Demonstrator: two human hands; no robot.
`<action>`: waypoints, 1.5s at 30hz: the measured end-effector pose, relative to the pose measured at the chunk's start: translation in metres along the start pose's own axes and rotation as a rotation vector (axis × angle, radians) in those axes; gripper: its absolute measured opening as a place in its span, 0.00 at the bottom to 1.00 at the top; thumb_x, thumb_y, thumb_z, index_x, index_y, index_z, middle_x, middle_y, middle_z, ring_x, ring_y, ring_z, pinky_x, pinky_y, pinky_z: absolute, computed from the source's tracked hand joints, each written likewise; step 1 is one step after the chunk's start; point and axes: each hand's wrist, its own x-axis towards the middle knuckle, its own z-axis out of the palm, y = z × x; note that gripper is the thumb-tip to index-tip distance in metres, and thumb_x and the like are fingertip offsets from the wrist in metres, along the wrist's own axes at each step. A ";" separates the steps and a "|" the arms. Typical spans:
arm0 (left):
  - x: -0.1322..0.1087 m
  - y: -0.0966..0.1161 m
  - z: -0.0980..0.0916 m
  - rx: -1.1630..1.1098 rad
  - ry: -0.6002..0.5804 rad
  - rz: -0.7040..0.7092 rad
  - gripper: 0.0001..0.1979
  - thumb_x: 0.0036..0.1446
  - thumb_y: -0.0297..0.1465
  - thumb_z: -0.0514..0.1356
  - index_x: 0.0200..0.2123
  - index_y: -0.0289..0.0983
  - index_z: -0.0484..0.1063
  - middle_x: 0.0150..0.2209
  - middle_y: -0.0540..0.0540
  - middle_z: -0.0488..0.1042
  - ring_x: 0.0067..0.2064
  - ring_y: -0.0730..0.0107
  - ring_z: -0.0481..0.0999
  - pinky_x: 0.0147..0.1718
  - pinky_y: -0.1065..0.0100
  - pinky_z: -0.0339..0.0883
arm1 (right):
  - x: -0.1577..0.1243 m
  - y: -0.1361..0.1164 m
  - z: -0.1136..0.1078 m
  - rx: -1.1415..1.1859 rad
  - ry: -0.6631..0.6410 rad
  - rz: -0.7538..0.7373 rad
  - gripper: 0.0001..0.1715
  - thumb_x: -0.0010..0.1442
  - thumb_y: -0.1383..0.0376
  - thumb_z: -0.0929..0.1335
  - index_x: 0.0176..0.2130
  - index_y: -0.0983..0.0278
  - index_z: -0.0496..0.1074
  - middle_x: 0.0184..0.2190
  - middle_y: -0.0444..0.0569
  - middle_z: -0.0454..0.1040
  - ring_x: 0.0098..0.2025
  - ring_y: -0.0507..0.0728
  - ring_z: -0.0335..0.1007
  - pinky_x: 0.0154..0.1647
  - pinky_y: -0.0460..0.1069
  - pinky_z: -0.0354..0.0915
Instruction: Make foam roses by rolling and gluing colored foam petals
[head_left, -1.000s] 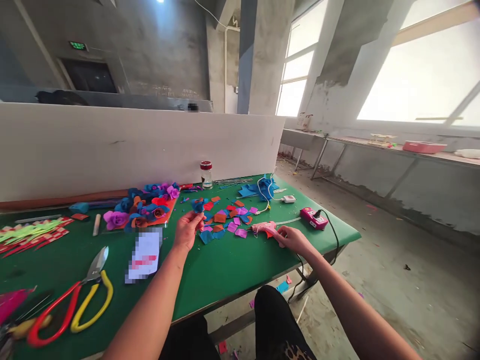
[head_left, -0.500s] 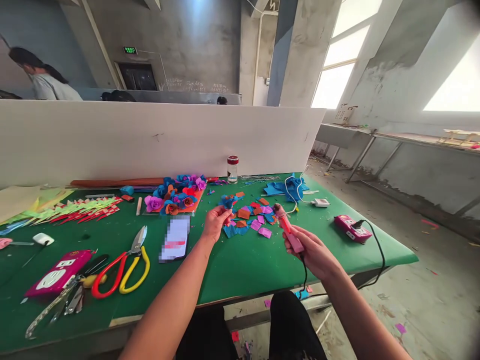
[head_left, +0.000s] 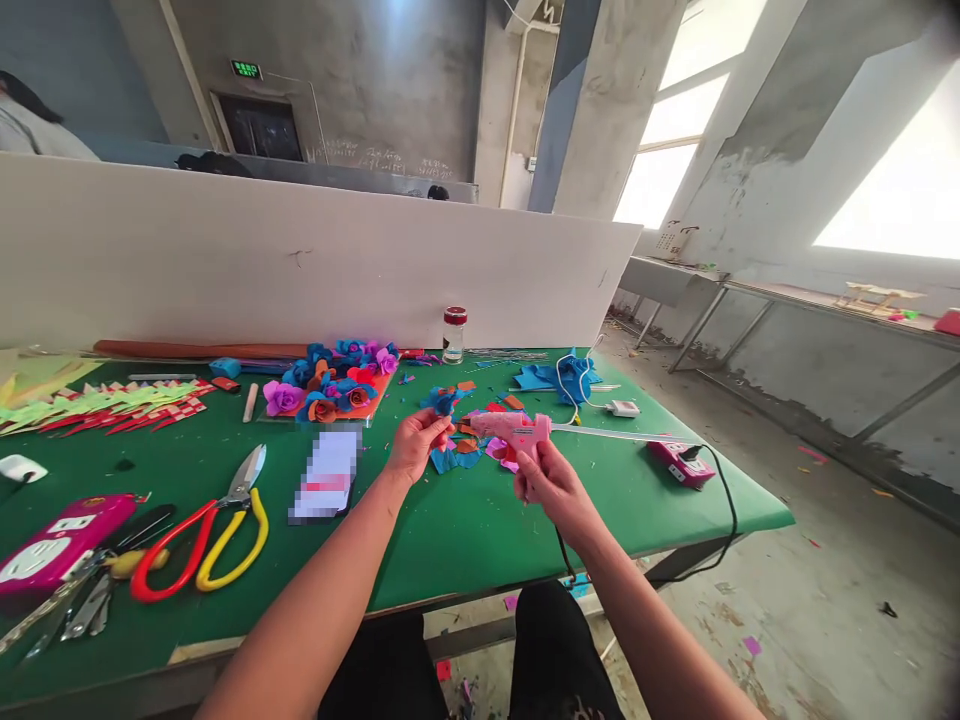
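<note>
My left hand (head_left: 414, 446) pinches a blue paper flower (head_left: 444, 400) above the middle of the green table. Wrapped round the grip of a pink hot glue gun (head_left: 517, 430) is my right hand (head_left: 553, 488). The gun lies level, its nozzle pointing left, close to the flower; I cannot tell whether they touch. A long clear glue stick (head_left: 622, 432) sticks out of its back, and a black cord hangs below. Under the gun and flower, blue, purple, orange and red paper pieces (head_left: 469, 459) are scattered. Finished paper flowers (head_left: 322, 408) sit in a cluster to the left.
Red-and-yellow-handled scissors (head_left: 244, 500), a phone (head_left: 326, 475) and a magenta power strip (head_left: 60, 550) lie at left. Another magenta socket block (head_left: 679, 465) sits near the right edge. A red-lidded jar (head_left: 454, 338) stands before the white board (head_left: 360, 260). A person (head_left: 37, 125) is beyond it.
My right hand has turned the glue gun from upright-tilted to level, its nozzle now pointing left, and brought it nearer the flower. My left hand keeps hold of the flower. The view has shifted rightward.
</note>
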 end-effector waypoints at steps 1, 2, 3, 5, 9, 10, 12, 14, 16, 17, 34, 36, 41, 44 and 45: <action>0.000 0.000 0.000 0.003 -0.006 0.002 0.14 0.41 0.35 0.73 0.29 0.34 0.75 0.24 0.48 0.75 0.20 0.79 0.66 0.18 0.73 0.60 | 0.003 0.002 0.001 -0.063 -0.004 -0.039 0.25 0.58 0.46 0.68 0.46 0.60 0.68 0.22 0.41 0.68 0.21 0.51 0.60 0.22 0.47 0.58; 0.000 -0.001 0.000 0.011 -0.012 0.006 0.14 0.41 0.35 0.72 0.28 0.34 0.75 0.24 0.48 0.75 0.20 0.79 0.66 0.18 0.73 0.60 | 0.006 0.005 0.002 -0.132 -0.005 -0.077 0.24 0.59 0.47 0.67 0.48 0.60 0.68 0.23 0.42 0.69 0.21 0.52 0.61 0.22 0.47 0.58; 0.000 -0.001 0.000 0.022 -0.017 0.012 0.14 0.41 0.35 0.72 0.28 0.34 0.75 0.24 0.48 0.75 0.20 0.79 0.66 0.18 0.73 0.60 | 0.008 0.008 0.002 -0.210 0.004 -0.117 0.24 0.61 0.49 0.66 0.50 0.61 0.67 0.23 0.42 0.69 0.21 0.52 0.62 0.22 0.47 0.59; -0.001 -0.001 0.001 0.056 -0.023 0.022 0.13 0.42 0.36 0.72 0.28 0.35 0.74 0.24 0.48 0.75 0.20 0.78 0.67 0.18 0.72 0.61 | 0.011 0.013 0.003 -0.384 0.044 -0.196 0.25 0.64 0.52 0.64 0.55 0.62 0.65 0.23 0.42 0.69 0.22 0.53 0.64 0.24 0.47 0.60; -0.002 -0.002 0.002 0.130 -0.023 0.062 0.13 0.43 0.36 0.71 0.25 0.35 0.73 0.23 0.51 0.74 0.20 0.78 0.67 0.19 0.72 0.62 | 0.014 0.016 0.008 -0.628 0.087 -0.305 0.25 0.66 0.56 0.61 0.59 0.64 0.61 0.28 0.46 0.74 0.27 0.56 0.70 0.27 0.48 0.63; -0.002 -0.002 0.003 0.140 -0.025 0.071 0.13 0.43 0.36 0.71 0.25 0.36 0.72 0.23 0.51 0.74 0.19 0.78 0.68 0.19 0.72 0.63 | 0.014 0.016 0.009 -0.668 0.093 -0.323 0.24 0.67 0.57 0.60 0.59 0.64 0.61 0.30 0.48 0.76 0.29 0.57 0.72 0.28 0.49 0.64; -0.002 -0.002 0.004 0.150 -0.033 0.080 0.12 0.43 0.36 0.70 0.25 0.36 0.72 0.22 0.52 0.73 0.19 0.77 0.68 0.20 0.71 0.64 | 0.013 0.015 0.012 -0.747 0.112 -0.356 0.22 0.67 0.58 0.60 0.57 0.63 0.62 0.37 0.52 0.78 0.33 0.59 0.74 0.31 0.50 0.66; -0.002 -0.002 0.005 0.149 -0.036 0.080 0.12 0.43 0.35 0.70 0.25 0.36 0.71 0.22 0.52 0.74 0.19 0.76 0.69 0.21 0.70 0.65 | 0.013 0.016 0.014 -0.819 0.125 -0.377 0.21 0.67 0.58 0.60 0.56 0.63 0.63 0.41 0.55 0.78 0.36 0.62 0.76 0.33 0.52 0.67; -0.002 -0.002 0.005 0.136 -0.033 0.078 0.12 0.43 0.35 0.70 0.24 0.36 0.71 0.22 0.52 0.74 0.19 0.77 0.69 0.21 0.70 0.65 | 0.013 0.017 0.015 -0.869 0.125 -0.384 0.21 0.68 0.58 0.59 0.56 0.63 0.63 0.42 0.56 0.78 0.37 0.63 0.76 0.34 0.52 0.68; -0.002 -0.002 0.006 0.129 -0.032 0.075 0.12 0.43 0.35 0.70 0.24 0.36 0.71 0.22 0.52 0.74 0.19 0.77 0.69 0.21 0.70 0.65 | 0.013 0.018 0.016 -0.885 0.124 -0.384 0.21 0.68 0.58 0.59 0.56 0.63 0.63 0.42 0.56 0.78 0.38 0.63 0.76 0.34 0.52 0.68; -0.005 0.000 0.008 0.107 -0.077 0.076 0.12 0.43 0.34 0.69 0.25 0.36 0.69 0.22 0.52 0.74 0.19 0.77 0.69 0.20 0.70 0.65 | 0.020 0.025 0.022 -0.944 0.115 -0.375 0.26 0.69 0.58 0.57 0.62 0.64 0.58 0.49 0.57 0.77 0.39 0.64 0.78 0.33 0.53 0.69; -0.005 0.000 0.008 0.109 -0.073 0.070 0.12 0.44 0.34 0.69 0.26 0.36 0.70 0.23 0.52 0.74 0.19 0.76 0.69 0.20 0.70 0.65 | 0.021 0.025 0.022 -0.955 0.120 -0.374 0.26 0.69 0.58 0.57 0.62 0.64 0.58 0.50 0.57 0.77 0.38 0.64 0.78 0.33 0.52 0.69; -0.004 0.000 0.008 0.112 -0.064 0.071 0.12 0.43 0.34 0.70 0.26 0.36 0.70 0.22 0.52 0.74 0.19 0.76 0.69 0.20 0.69 0.66 | 0.021 0.024 0.022 -0.947 0.120 -0.382 0.25 0.69 0.59 0.57 0.62 0.64 0.59 0.48 0.57 0.78 0.40 0.64 0.78 0.34 0.52 0.70; -0.003 0.000 0.009 0.117 -0.062 0.076 0.11 0.42 0.33 0.69 0.25 0.36 0.71 0.21 0.52 0.73 0.19 0.76 0.69 0.20 0.70 0.65 | 0.020 0.024 0.023 -0.952 0.106 -0.393 0.25 0.69 0.59 0.57 0.62 0.64 0.59 0.52 0.58 0.75 0.43 0.64 0.77 0.37 0.53 0.70; -0.003 0.000 0.009 0.120 -0.061 0.079 0.11 0.42 0.33 0.69 0.25 0.36 0.71 0.21 0.52 0.73 0.19 0.76 0.68 0.19 0.70 0.65 | 0.020 0.024 0.023 -0.953 0.100 -0.393 0.25 0.69 0.58 0.57 0.62 0.64 0.59 0.54 0.58 0.75 0.45 0.65 0.77 0.38 0.54 0.71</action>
